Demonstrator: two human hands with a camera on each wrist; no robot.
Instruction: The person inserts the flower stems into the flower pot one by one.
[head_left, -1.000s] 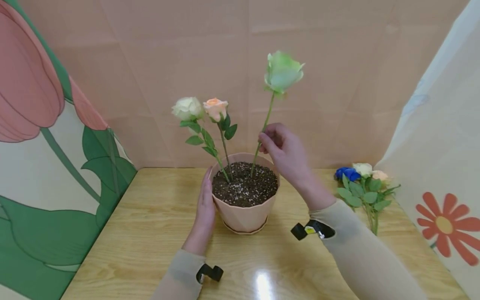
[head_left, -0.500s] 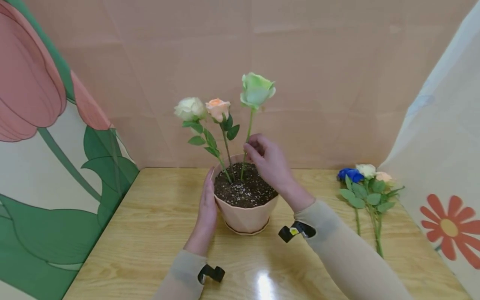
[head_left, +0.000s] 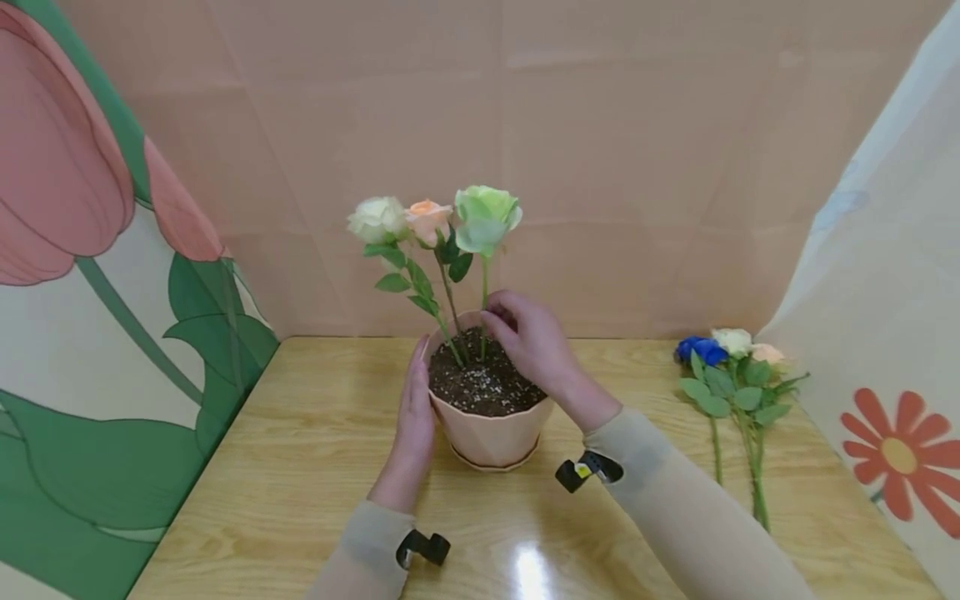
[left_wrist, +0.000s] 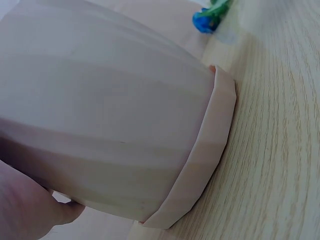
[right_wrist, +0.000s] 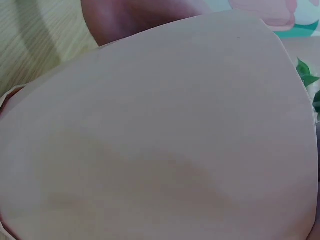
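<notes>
A pink flowerpot (head_left: 491, 429) filled with dark soil (head_left: 487, 392) stands on a matching saucer (left_wrist: 202, 155). My left hand (head_left: 415, 408) lies with straight fingers along the pot's left side. With thumb and fingertips my right hand (head_left: 531, 340) pinches the stem of a pale green rose (head_left: 486, 218), low over the soil; the stem's lower end meets the soil near the pot's back. Left of it a white rose (head_left: 377, 219) and a peach rose (head_left: 429, 222) rise from the soil, both with green leaves. The pot's wall fills most of the right wrist view.
On the wooden table (head_left: 285, 467), at the right, lies a bunch of roses with a blue rose (head_left: 701, 350), a white bloom (head_left: 732, 341) and a peach bloom (head_left: 767, 354). A pink backdrop (head_left: 637, 167) rises behind the table, with printed flower cloths at both sides.
My right hand has moved left and down with the green rose, which now stands more upright, lower and close to the peach rose. The left hand has stayed at the pot.
</notes>
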